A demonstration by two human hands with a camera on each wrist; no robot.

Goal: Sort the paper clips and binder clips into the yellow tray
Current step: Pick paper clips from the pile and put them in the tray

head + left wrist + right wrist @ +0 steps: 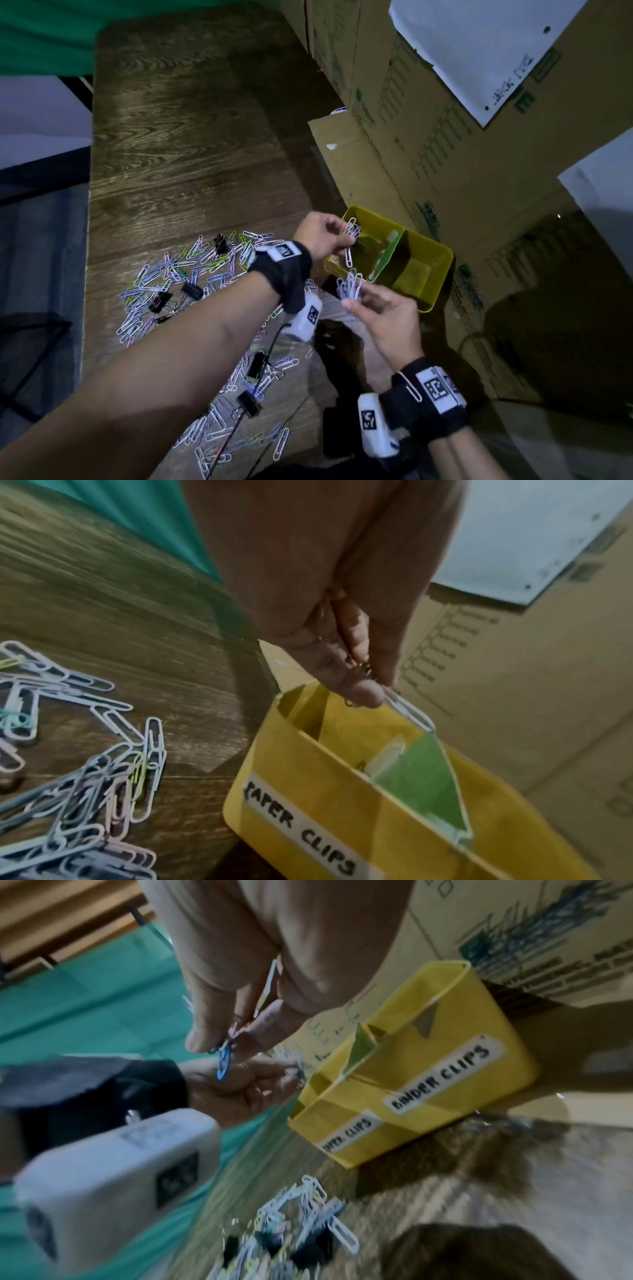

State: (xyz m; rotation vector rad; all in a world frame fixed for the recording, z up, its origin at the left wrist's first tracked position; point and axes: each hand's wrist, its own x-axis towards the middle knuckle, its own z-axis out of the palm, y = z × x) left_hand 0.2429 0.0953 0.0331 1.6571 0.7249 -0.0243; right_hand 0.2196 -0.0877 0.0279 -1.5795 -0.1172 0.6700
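The yellow tray [439,284] stands at the table's right, split by a green divider [388,255]; its front wall [308,780] is labelled PAPER CLIPS and BINDER CLIPS. My left hand [349,238] pinches a few paper clips [352,230] over the left compartment, one white clip dangling lower; the thumb and finger [368,693] squeeze the wire. My right hand [352,298] holds a bunch of paper clips [349,286] just in front of the tray [496,1074]; a blue clip [223,1064] hangs from its fingertips.
A wide pile of pastel paper clips [178,274] covers the wooden table's near left, with black binder clips [192,290] mixed in and another [248,404] nearer me. Cardboard boxes [428,144] wall in the right side. One clip [411,387] hangs on my right wrist strap.
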